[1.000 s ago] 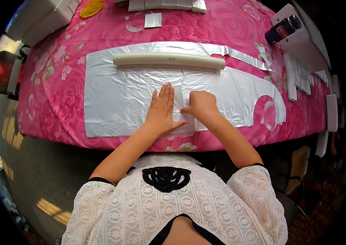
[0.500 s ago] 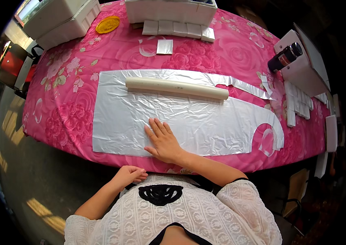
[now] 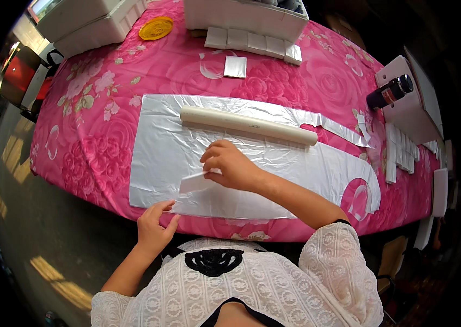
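Note:
A shiny white plastic apron [image 3: 165, 152] lies spread on the table, its curved neck loop at the right. Across its far part rests a long cream-coloured tube [image 3: 246, 125]. My right hand [image 3: 233, 166] is raised over the middle of the apron, pinching a thin white flat piece [image 3: 195, 182] between thumb and fingers; whether this is separate from the apron is hard to make out. At the table's near edge, beside the apron's lower left, my left hand [image 3: 156, 226] holds nothing, with thumb and fingers apart.
A pink flowered cloth [image 3: 94, 136] covers the table. Beyond the apron are a silvery-white folded packet [image 3: 235, 67], a row of similar packets [image 3: 252, 43], a yellow round lid [image 3: 156, 28] and white foam boxes [image 3: 246, 19]. To the right stand a dark bottle [image 3: 388, 92] and more packets [image 3: 399, 150].
My right hand has lifted off the apron, where it lay flat, and now pinches a white flat piece. My left hand has moved left and forward to the table edge, its fingers opening.

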{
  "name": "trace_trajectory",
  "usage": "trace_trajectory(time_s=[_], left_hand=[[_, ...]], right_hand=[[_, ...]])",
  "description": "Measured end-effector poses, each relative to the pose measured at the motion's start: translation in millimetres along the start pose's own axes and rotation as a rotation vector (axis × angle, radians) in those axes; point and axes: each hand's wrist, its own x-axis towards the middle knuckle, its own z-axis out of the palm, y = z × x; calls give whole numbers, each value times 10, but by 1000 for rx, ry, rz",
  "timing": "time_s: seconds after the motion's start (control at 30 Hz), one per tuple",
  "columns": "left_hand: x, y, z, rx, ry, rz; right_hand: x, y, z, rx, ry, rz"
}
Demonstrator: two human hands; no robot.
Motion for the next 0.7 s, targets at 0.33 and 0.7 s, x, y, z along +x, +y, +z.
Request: trace_trajectory(time_s=[0.33,0.7], left_hand=[[30,23,76,-26,-98,91],[146,59,209,14,-196,273]], right_hand=[[909,1732,-868,-63,576,869],[-738,681,-666,-296,187,543]])
